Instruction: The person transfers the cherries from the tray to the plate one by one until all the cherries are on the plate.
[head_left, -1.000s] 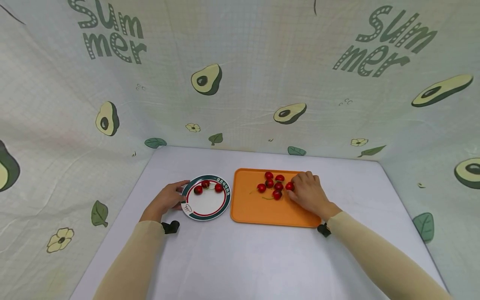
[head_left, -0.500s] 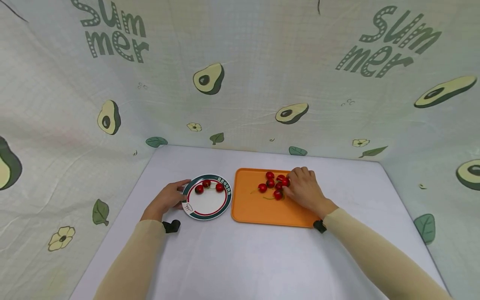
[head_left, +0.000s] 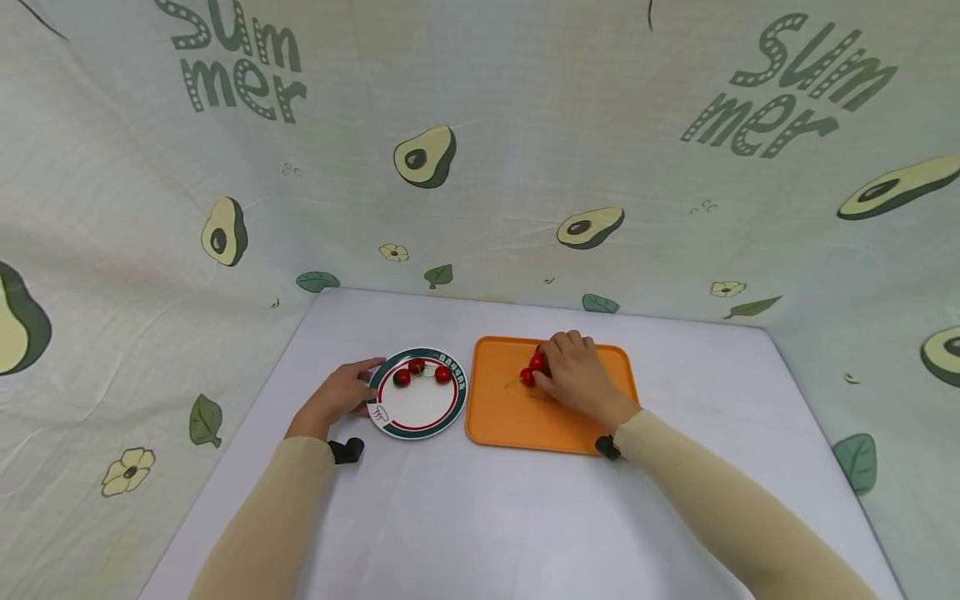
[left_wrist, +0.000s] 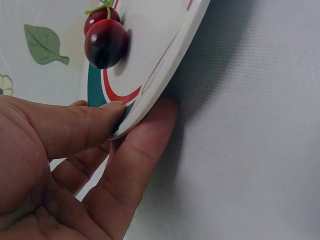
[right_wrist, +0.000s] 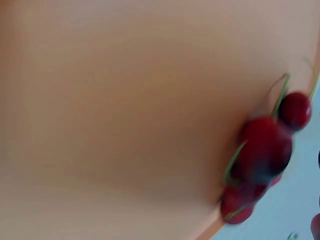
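Observation:
On the left, my left hand (head_left: 337, 398) pinches the rim of a white plate (head_left: 416, 414) with a green and red border. In the left wrist view, the thumb (left_wrist: 85, 122) lies on top and a finger (left_wrist: 147, 135) is underneath. Three cherries lie on the plate, one of them a dark cherry (left_wrist: 106, 44) near the thumb. Over an orange tray (head_left: 498, 427), my right hand (head_left: 581, 377) has a red cherry (head_left: 537, 362) between thumb and fingertips. Another cherry (head_left: 528, 377) sits just below it; the hand hides most of the others. The right wrist view shows several stemmed cherries (right_wrist: 295, 111), blurred.
Plate and tray lie side by side on a white table (head_left: 450, 517), a narrow gap between them. A cloth backdrop (head_left: 495, 150) printed with avocados and lettering rises behind the table and along its sides.
My right hand has moved left across the tray with a cherry, passing over the other cherries. My left hand keeps its place at the plate. The head view has shifted slightly.

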